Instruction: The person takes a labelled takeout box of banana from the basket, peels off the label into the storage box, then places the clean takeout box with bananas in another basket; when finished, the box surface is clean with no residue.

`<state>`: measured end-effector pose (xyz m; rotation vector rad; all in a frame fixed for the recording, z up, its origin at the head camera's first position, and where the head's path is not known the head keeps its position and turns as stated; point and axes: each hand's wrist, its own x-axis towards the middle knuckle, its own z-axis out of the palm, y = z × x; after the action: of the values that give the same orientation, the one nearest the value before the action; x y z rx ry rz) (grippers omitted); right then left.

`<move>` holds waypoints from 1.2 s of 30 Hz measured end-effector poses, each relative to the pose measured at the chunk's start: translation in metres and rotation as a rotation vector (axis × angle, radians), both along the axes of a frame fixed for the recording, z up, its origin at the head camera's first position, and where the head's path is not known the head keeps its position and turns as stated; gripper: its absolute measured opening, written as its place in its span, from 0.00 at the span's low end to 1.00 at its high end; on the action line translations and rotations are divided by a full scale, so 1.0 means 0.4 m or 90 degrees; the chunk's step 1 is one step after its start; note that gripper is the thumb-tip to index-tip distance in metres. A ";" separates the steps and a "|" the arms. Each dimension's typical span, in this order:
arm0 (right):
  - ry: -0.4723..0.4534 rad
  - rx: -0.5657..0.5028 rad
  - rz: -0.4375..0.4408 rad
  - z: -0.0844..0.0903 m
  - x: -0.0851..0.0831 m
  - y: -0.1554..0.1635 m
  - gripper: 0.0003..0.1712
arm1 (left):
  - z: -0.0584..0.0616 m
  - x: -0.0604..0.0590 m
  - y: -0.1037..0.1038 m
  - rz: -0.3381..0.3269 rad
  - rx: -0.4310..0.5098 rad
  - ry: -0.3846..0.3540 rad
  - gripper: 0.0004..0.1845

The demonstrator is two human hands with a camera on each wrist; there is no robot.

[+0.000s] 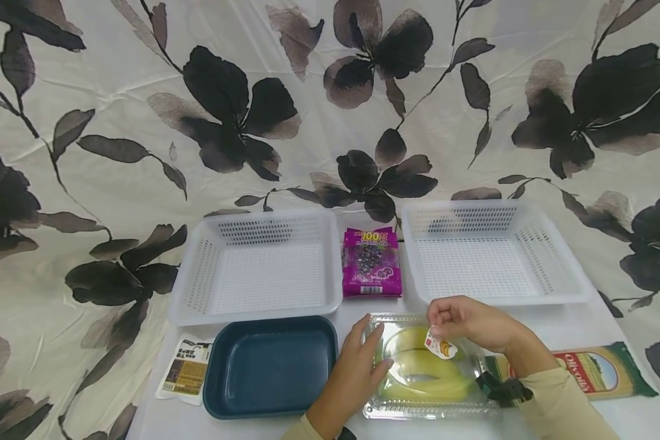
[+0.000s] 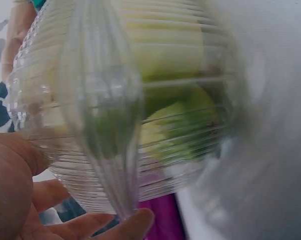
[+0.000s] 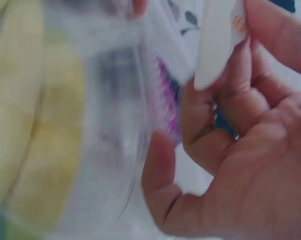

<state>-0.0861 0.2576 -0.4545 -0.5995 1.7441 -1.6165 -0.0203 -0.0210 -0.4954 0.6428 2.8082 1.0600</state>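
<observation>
A clear plastic clamshell box (image 1: 382,408) with yellow bananas (image 1: 426,382) inside lies at the front of the table. Fairly straight and spread, the fingers of my left hand (image 1: 352,370) rest on its left edge. Above the lid, my right hand (image 1: 478,324) pinches a small white sticker (image 1: 439,345) with a red and yellow print between thumb and fingers. Close up in the right wrist view, the sticker (image 3: 215,45) shows its plain white back, apart from the box. The left wrist view has the ribbed side of the box (image 2: 90,170), with green banana ends behind it.
Two white perforated baskets (image 1: 330,293) (image 1: 574,287) stand at the back, with a purple grape-print bag (image 1: 371,263) between them. Left of the box are a dark blue tray (image 1: 272,409) and a white-brown packet (image 1: 184,370). An Olivoila packet (image 1: 605,370) lies right, partly behind the right forearm.
</observation>
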 end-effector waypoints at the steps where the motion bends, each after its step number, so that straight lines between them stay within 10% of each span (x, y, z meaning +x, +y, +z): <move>1: 0.007 0.021 -0.002 0.008 0.001 -0.008 0.03 | 0.002 0.000 0.000 0.001 -0.003 0.003 0.33; 12: 0.093 0.116 -0.035 0.073 -0.008 -0.128 0.17 | 0.045 -0.005 -0.062 0.101 0.044 0.084 0.26; 23: 0.047 0.119 -0.005 0.106 -0.031 -0.276 0.38 | 0.104 -0.023 -0.324 0.292 0.101 0.169 0.18; 30: 0.096 0.147 0.019 0.090 -0.047 -0.389 0.06 | 0.072 -0.012 -0.469 0.400 0.029 0.253 0.15; 36: 0.046 0.153 0.038 0.076 -0.047 -0.491 0.03 | 0.034 -0.007 -0.552 0.422 0.007 0.228 0.15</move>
<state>-0.1050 0.0610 -0.4241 -0.5938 1.9195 -1.3342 -0.0229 -0.2417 -0.4817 -0.1525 3.4434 1.1227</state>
